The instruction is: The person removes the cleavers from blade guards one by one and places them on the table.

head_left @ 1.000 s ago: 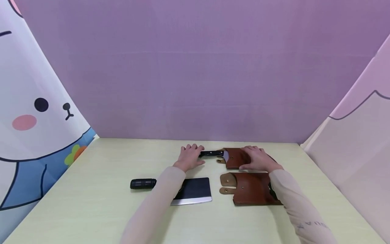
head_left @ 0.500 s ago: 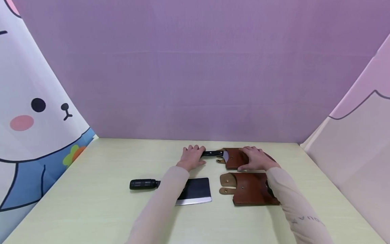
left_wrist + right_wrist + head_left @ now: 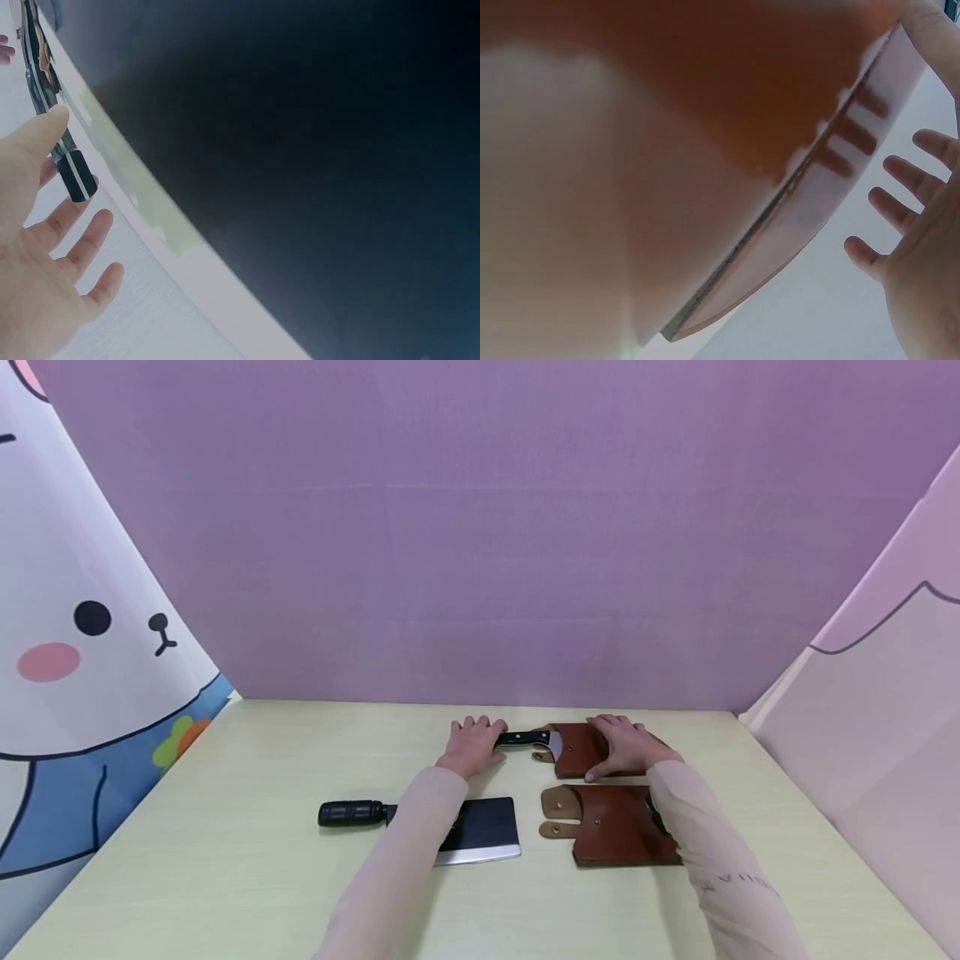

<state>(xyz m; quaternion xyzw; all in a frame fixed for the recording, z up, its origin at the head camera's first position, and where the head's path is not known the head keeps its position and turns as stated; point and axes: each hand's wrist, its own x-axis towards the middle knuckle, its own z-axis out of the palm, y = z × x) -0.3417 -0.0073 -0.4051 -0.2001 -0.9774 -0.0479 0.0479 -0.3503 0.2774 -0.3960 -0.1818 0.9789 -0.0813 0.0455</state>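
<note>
A black-handled knife [image 3: 523, 738] lies at the back of the table, its blade in a brown leather sheath [image 3: 576, 750]. My left hand [image 3: 469, 748] is around the free end of the handle, thumb on the near side and fingers on the far side. In the left wrist view those fingers are spread and the thumb [image 3: 51, 127] overlaps the handle. Over the sheath, my right hand [image 3: 627, 747] spans its width, thumb at the near edge and fingertips at the far edge. The right wrist view shows loosely straight, spread fingers [image 3: 904, 180] beside brown leather.
A cleaver [image 3: 486, 827] with a ribbed black handle lies in front, partly under my left sleeve. A second, wider brown sheath [image 3: 618, 827] with tan snap straps lies nearer me, partly behind my right sleeve. A purple wall [image 3: 480, 543] borders the table's far edge.
Early on, my left hand shifts slightly right along the knife handle, then stays. My right hand drifts a little left over the sheath. Knife, cleaver and sheaths stay where they were.
</note>
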